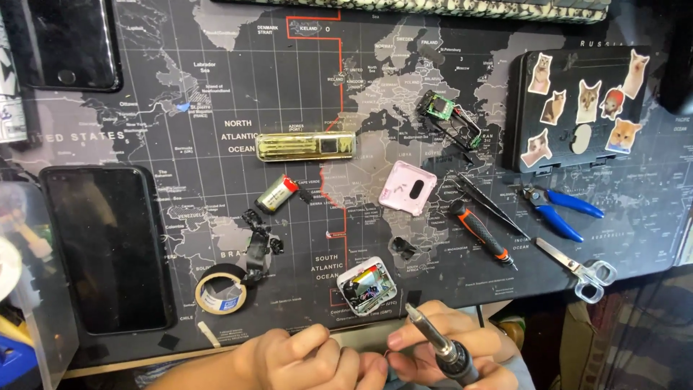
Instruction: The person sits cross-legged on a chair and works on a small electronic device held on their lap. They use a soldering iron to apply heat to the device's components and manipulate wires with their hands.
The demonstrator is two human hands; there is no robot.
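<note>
Black soldering iron (440, 345) in right hand (447, 354), left hand (303, 360) fisted alongside.

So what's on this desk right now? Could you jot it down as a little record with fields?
surface: dark world-map desk mat
left hand: fingers pinched together at the desk's near edge; what they pinch is hidden
right hand: holds a soldering iron, tip pointing up-left
nearest item: small open white device, wiring exposed
tools at right: screwdriver, blue pliers, scissors
at left: tape roll, dark phone
</note>
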